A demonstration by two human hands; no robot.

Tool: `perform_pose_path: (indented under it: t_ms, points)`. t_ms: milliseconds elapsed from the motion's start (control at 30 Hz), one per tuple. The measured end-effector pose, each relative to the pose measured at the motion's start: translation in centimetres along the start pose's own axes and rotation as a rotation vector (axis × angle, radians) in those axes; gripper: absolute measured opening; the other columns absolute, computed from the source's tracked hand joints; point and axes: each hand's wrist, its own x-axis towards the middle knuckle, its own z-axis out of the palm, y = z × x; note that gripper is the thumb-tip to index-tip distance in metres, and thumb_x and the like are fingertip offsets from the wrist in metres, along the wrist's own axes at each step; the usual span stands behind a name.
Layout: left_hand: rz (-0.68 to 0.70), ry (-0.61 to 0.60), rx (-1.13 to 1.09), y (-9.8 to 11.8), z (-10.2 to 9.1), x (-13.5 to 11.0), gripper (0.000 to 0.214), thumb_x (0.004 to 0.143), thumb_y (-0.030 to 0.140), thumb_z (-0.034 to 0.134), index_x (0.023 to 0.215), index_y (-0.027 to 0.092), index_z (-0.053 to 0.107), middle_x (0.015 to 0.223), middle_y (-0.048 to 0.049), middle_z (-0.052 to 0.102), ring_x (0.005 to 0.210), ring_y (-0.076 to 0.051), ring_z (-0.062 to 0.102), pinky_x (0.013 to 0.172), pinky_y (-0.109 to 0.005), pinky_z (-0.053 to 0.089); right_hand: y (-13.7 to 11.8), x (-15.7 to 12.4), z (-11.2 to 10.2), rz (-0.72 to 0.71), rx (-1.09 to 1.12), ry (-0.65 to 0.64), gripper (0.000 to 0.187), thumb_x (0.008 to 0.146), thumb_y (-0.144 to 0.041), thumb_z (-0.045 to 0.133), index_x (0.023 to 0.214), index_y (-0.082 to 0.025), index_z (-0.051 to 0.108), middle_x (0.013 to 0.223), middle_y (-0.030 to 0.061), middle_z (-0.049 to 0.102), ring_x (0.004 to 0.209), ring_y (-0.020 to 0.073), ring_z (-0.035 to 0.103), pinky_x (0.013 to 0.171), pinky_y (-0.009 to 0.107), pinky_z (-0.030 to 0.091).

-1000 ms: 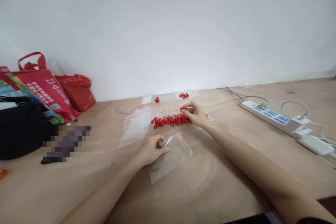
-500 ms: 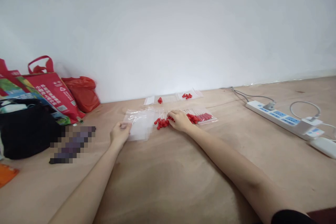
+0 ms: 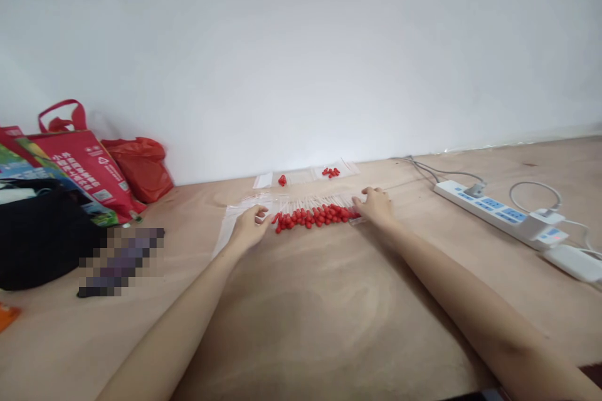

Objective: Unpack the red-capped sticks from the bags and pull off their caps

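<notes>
A row of thin pale sticks with red tips (image 3: 314,216) lies side by side on the wooden table, red ends toward me. My left hand (image 3: 251,225) is at the row's left end, thumb and fingers apart and nothing held. Under and behind it lie clear plastic bags (image 3: 226,225), partly hidden. At the right end of the row rests my right hand (image 3: 376,205), fingers curved and spread. It covers much of the clear bag of red-tipped sticks there. Whether either hand touches the end sticks, I cannot tell.
Near the wall lie two clear bags with red-tipped sticks (image 3: 330,172). A white power strip (image 3: 493,208) with cables and plugs is on the right. To the left stand a red printed bag (image 3: 89,169), a red plastic bag (image 3: 143,169) and a black bag (image 3: 44,232).
My left hand has moved right, off the clear bags' left edge to the row's left end. My right hand has moved right, from over the sticks to their right end, uncovering the row.
</notes>
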Motion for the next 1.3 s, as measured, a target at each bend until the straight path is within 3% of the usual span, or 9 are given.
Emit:
perform_pose_path:
  t_ms: [200,433,600,733,800,900,1033,1133,1300]
  points:
    - [-0.035,0.002,-0.165,2.4,2.1,1.7,0.024,0.064,0.033,0.058,0.08,0.015,0.059,0.076,-0.0039,0.064,0.063,-0.014,0.06,0.061,-0.026,0.047,3.1,2.6,-0.6,0.148,0.09,-0.206,0.053,0.06,-0.044,0.062,0.101,-0.01,0.056,0.101,0.0171,0.059,0.095,0.0265,0.055,0.07,0.03,0.042]
    - [-0.002,0.12,-0.215,2.0,2.7,0.9,0.02,0.069,0.032,0.052,0.079,0.016,0.058,0.081,-0.0045,0.064,0.075,-0.016,0.06,0.071,-0.028,0.049,3.5,2.9,0.2,0.184,0.277,-0.315,0.019,0.051,-0.028,0.069,0.048,-0.015,0.055,0.045,0.0032,0.054,0.053,0.0173,0.056,0.045,0.023,0.035]
    - [0.0,0.239,-0.199,0.5,2.9,-0.9,0.024,0.072,0.034,0.047,0.085,0.015,0.055,0.09,-0.0087,0.06,0.082,-0.019,0.058,0.072,-0.033,0.049,5.4,2.4,-0.9,0.217,0.559,-0.226,0.02,0.065,-0.033,0.059,0.057,-0.016,0.052,0.046,-0.0004,0.054,0.047,0.0113,0.052,0.042,0.019,0.036]
    - [0.213,0.411,-0.077,1.0,2.7,-2.2,0.025,0.075,0.034,0.047,0.09,0.015,0.054,0.092,-0.0093,0.057,0.093,-0.022,0.051,0.078,-0.037,0.046,7.0,1.5,-3.5,0.167,0.802,-0.196,0.026,0.065,-0.041,0.061,0.067,-0.017,0.05,0.061,0.0002,0.06,0.056,0.0107,0.056,0.05,0.02,0.043]
    - [0.335,0.482,-0.014,1.7,2.5,-2.8,0.024,0.076,0.034,0.047,0.091,0.016,0.053,0.09,-0.0088,0.057,0.091,-0.022,0.05,0.077,-0.037,0.045,7.1,0.6,-4.6,0.101,1.004,-0.299,0.033,0.056,-0.043,0.069,0.067,-0.017,0.051,0.061,-0.0013,0.059,0.054,0.0098,0.056,0.052,0.02,0.044]
    - [0.422,0.504,-0.016,3.1,2.2,-3.9,0.021,0.078,0.031,0.047,0.093,0.017,0.052,0.09,-0.0075,0.056,0.088,-0.02,0.05,0.077,-0.034,0.045,5.5,-1.3,-5.1,-0.018,1.194,-0.631,0.04,0.044,-0.04,0.077,0.066,-0.016,0.054,0.056,-0.0042,0.058,0.049,0.0079,0.053,0.05,0.02,0.043]
    - [0.523,0.464,-0.09,4.8,2.0,-5.8,0.014,0.081,0.025,0.044,0.091,0.019,0.05,0.088,-0.006,0.056,0.086,-0.018,0.052,0.08,-0.034,0.044,1.0,-4.4,-3.1,-0.207,1.049,-0.977,0.04,0.039,-0.032,0.08,0.067,-0.013,0.058,0.058,-0.0033,0.061,0.051,0.0074,0.054,0.051,0.02,0.041]
    - [0.597,0.317,-0.166,5.8,2.1,-7.3,0.01,0.081,0.022,0.044,0.088,0.019,0.051,0.084,-0.0044,0.058,0.083,-0.017,0.054,0.078,-0.032,0.044,-2.1,-6.1,-1.1,-0.249,0.984,-1.098,0.043,0.037,-0.034,0.08,0.066,-0.012,0.057,0.055,-0.0037,0.059,0.049,0.0065,0.052,0.05,0.019,0.04]
    - [0.686,-0.126,-0.172,6.8,2.4,-8.7,0.013,0.08,0.021,0.049,0.09,0.019,0.056,0.089,-0.005,0.058,0.086,-0.015,0.054,0.079,-0.029,0.044,-3.3,-6.8,0.6,-0.22,1.062,-0.878,0.046,0.043,-0.036,0.078,0.077,-0.014,0.055,0.067,-0.0041,0.058,0.059,0.0063,0.054,0.056,0.019,0.043]
